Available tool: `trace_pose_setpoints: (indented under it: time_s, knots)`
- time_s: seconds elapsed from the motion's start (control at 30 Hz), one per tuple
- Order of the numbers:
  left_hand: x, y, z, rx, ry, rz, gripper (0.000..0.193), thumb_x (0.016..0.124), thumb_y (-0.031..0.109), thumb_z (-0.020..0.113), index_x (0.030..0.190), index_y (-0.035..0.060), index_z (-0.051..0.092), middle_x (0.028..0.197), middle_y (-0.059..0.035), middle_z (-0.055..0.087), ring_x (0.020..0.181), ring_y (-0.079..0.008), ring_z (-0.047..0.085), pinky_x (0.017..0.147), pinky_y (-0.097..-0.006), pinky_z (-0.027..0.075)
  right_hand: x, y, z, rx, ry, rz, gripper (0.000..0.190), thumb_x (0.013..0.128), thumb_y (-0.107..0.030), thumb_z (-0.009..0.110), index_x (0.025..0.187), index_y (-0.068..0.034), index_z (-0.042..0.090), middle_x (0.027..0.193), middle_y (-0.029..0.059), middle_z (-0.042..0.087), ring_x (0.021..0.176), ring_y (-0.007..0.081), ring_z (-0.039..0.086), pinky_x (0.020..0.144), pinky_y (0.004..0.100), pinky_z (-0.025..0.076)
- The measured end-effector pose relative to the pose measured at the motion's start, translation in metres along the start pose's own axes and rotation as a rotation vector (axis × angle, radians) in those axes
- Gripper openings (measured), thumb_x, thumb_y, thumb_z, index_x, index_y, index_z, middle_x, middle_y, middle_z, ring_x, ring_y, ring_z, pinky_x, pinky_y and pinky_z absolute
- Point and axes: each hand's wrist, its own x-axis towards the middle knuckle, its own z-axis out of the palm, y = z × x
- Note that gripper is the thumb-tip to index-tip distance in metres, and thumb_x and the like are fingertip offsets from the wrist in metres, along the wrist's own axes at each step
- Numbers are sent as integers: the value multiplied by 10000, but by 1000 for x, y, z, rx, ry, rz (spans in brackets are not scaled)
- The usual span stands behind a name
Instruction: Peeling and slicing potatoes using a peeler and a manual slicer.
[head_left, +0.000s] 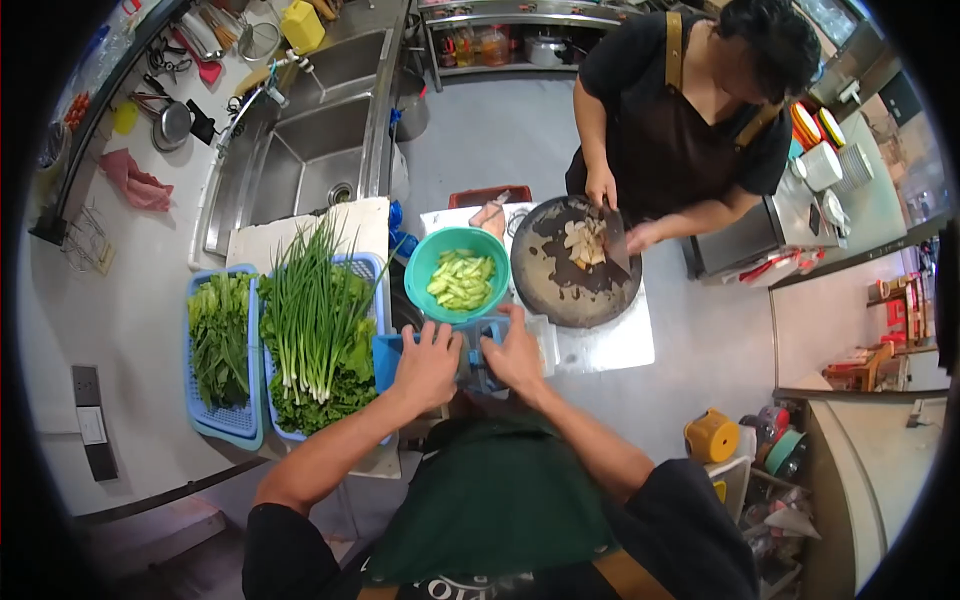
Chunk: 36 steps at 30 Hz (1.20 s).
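Observation:
Close to my body, my left hand (430, 369) lies with its fingers over a blue plastic piece (387, 361), its thumb hidden. My right hand (519, 355) is on a clear-and-blue plastic container (480, 352), thumb bent at a blue part and index finger stretched forward. Just beyond my fingers stands a teal plastic bowl (414, 279) of cut pale-green vegetable pieces (461, 280). To its right is a round chopping block (547, 281) with sliced pale food (585, 241) on it. A co-worker (686, 112) holds a cleaver (616, 238) over that block.
Blue baskets of leafy greens (219, 349) and spring onions (315, 322) stand at left. Behind them is a steel double sink (315, 161) with a faucet (276, 88). The metal-topped table (611, 352) carries the block. A yellow stool (711, 436) is low at right.

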Motion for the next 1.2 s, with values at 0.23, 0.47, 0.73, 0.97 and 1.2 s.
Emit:
trace_pose_setpoints:
  time_s: [0.23, 0.47, 0.73, 0.97, 1.2]
  knots:
    - [-4, 1, 10, -15, -4, -46, 855, 673, 369, 918, 1380, 9, 596, 1277, -168, 543, 1240, -348, 479, 1002, -578, 357, -10, -70, -95, 69, -62, 24, 601, 855, -109, 693, 1413, -63, 475, 883, 265, 708, 842, 408, 720, 818, 502, 554]
    - [0, 1, 7, 3, -10, -27, 833, 677, 357, 916, 1363, 2, 604, 1262, -173, 549, 1231, -350, 486, 1002, -583, 351, 0, 0, 13, -57, 45, 38, 606, 883, -188, 746, 1412, -68, 474, 967, 332, 717, 922, 533, 707, 845, 563, 534]
    - [-15, 3, 26, -7, 36, -71, 815, 644, 332, 910, 1330, 6, 614, 1274, -173, 547, 1241, -352, 493, 976, -588, 366, -12, -57, -84, 80, -56, 32, 666, 810, -135, 756, 1408, -52, 474, 929, 218, 727, 808, 326, 720, 771, 446, 564]
    - [7, 4, 13, -45, 39, -56, 721, 666, 243, 876, 1293, -7, 621, 1239, -162, 555, 1230, -340, 512, 1001, -590, 369, 0, -14, -20, -74, 55, -82, 566, 909, -164, 701, 1405, -39, 460, 891, 328, 719, 854, 503, 724, 793, 559, 537]
    - [-1, 9, 22, -4, 113, -69, 549, 721, 196, 829, 1204, -2, 660, 1181, -146, 560, 1198, -330, 530, 1041, -654, 400, -2, 0, -9, -27, 15, -117, 628, 842, -142, 731, 1406, -57, 468, 879, 291, 718, 826, 464, 724, 807, 529, 550]
